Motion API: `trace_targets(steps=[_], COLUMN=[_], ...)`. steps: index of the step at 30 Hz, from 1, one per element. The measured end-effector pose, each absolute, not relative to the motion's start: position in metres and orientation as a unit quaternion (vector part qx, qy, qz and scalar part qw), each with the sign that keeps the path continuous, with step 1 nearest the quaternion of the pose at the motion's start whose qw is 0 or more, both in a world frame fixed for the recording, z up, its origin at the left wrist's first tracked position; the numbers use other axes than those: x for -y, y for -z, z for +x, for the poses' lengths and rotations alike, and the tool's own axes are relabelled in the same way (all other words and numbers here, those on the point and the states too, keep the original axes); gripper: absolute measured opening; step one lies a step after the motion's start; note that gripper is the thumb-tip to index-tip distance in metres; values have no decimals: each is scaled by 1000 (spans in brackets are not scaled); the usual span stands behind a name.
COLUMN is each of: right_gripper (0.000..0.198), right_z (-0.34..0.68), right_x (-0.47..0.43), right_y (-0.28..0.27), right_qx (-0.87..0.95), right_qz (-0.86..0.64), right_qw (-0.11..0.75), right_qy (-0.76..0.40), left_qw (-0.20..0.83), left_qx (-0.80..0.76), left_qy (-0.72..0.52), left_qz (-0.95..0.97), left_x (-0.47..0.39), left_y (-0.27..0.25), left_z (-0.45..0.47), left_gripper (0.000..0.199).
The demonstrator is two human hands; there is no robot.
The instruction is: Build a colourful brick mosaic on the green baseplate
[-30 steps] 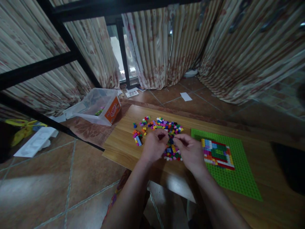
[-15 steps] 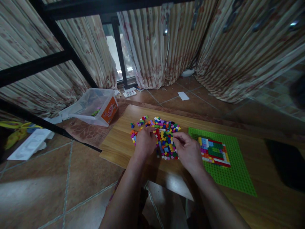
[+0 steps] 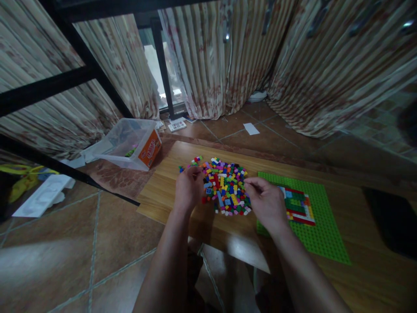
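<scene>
A pile of small colourful building bricks (image 3: 226, 187) lies spread on the wooden table. My left hand (image 3: 188, 189) is over the pile's left edge, fingers curled and pressed together. Whatever those fingertips hold, if anything, is too small to make out. At the pile's right edge, my right hand (image 3: 267, 202) has thumb and fingers pinched, and I cannot tell what is between them. Beneath and beyond this hand lies a green baseplate (image 3: 325, 221). A flat multicoloured brick build (image 3: 301, 206) sits on it, its left part hidden by my right hand.
A clear plastic bin (image 3: 127, 145) with an orange label stands on the floor beyond the table's left end. A dark flat object (image 3: 387, 221) lies at the table's right. Black metal bars (image 3: 94, 71) cross the upper left, before curtains (image 3: 208, 65).
My left hand has moved left, uncovering more bricks in the pile. My right hand has shifted slightly right and now covers more of the brick build.
</scene>
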State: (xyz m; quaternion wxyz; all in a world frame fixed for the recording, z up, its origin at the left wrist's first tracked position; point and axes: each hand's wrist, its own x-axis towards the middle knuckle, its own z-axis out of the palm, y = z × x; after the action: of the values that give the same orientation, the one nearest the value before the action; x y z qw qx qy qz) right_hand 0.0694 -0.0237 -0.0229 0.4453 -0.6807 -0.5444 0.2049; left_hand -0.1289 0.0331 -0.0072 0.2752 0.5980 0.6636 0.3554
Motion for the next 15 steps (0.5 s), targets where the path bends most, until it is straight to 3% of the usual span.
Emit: trace_targets(steps=[6, 9, 15], right_gripper=[27, 29, 31], right_z=[75, 76, 75], right_x=[24, 23, 24], right_y=[24, 25, 27], right_qx=[542, 544, 548], right_qz=[-686, -686, -690], right_qw=[440, 440, 431], right_qy=[-204, -199, -196], left_qw=[202, 163, 195], left_qx=[-751, -793, -793], left_qy=[-363, -288, -158], left_qz=[513, 511, 555], left_x=[-42, -44, -38], left_y=[0, -2, 6], left_z=[-166, -186, -196], left_gripper=[32, 34, 33])
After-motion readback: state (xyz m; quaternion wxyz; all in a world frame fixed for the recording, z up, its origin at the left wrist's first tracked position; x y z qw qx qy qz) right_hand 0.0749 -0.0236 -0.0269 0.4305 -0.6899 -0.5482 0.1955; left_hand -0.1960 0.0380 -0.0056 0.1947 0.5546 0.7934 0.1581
